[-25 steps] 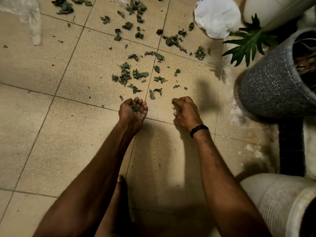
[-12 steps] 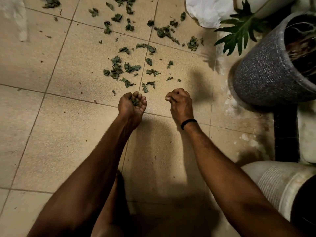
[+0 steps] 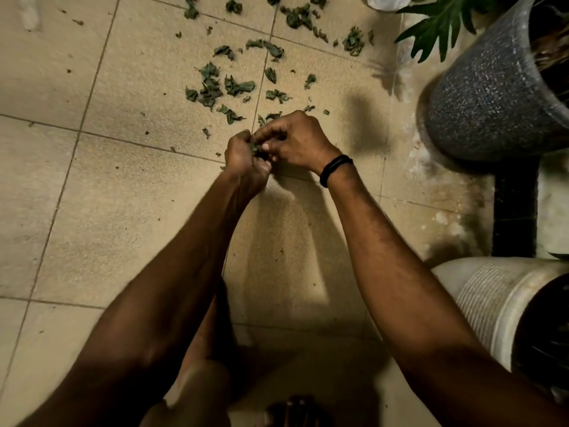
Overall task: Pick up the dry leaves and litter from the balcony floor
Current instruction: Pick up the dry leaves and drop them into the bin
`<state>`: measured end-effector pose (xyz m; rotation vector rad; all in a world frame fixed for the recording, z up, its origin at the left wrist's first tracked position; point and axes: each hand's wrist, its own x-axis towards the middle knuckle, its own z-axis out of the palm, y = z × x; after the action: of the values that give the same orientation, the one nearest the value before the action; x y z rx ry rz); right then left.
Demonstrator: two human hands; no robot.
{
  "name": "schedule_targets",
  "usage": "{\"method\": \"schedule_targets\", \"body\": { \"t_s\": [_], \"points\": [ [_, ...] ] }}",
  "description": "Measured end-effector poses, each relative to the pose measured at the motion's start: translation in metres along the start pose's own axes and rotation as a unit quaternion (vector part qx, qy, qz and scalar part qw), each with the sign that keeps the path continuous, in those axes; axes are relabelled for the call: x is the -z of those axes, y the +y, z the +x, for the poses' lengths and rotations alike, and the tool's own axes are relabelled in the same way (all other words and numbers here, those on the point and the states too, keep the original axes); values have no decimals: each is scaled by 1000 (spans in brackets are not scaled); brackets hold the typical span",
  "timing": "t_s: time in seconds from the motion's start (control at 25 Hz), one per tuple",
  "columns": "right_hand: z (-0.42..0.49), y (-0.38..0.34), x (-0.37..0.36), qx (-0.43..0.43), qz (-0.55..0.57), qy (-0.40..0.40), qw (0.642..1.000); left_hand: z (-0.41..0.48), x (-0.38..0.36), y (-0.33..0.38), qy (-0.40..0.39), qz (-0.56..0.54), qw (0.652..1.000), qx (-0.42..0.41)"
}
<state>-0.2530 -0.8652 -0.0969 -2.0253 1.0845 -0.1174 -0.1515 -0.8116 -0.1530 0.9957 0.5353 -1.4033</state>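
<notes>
The two hands meet over the tiled floor [image 3: 92, 195], left of the speckled grey pot [image 3: 486, 100]. The left hand [image 3: 244, 160] curls round a clump of dry leaves [image 3: 256, 149]. The right hand [image 3: 297, 140], which wears a black wristband [image 3: 335, 169], pinches the same clump. More leaves lie scattered on the floor beyond the hands, also left of the pot.
</notes>
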Motion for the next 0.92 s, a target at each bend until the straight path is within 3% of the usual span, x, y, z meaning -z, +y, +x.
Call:
{"method": "schedule_targets", "body": {
  "t_s": [0.08,0.28,0.48,0.76,0.92],
  "points": [
    [1,-8,-1,-10,-23,32,999,-1,0,1,-9,-41,999,15],
    [1,9,0,-72,92,144,983,-11,11,9,2,-102,994,26],
    [13,61,-8,-257,12,297,919,-13,11,24,8,-113,993,22],
    [50,62,7,-237,-145,144,950,0,1,37,-4,-102,995,3],
    [56,44,-14,-158,-84,145,973,5,3,48,8,-94,995,-21]
  ]
}}
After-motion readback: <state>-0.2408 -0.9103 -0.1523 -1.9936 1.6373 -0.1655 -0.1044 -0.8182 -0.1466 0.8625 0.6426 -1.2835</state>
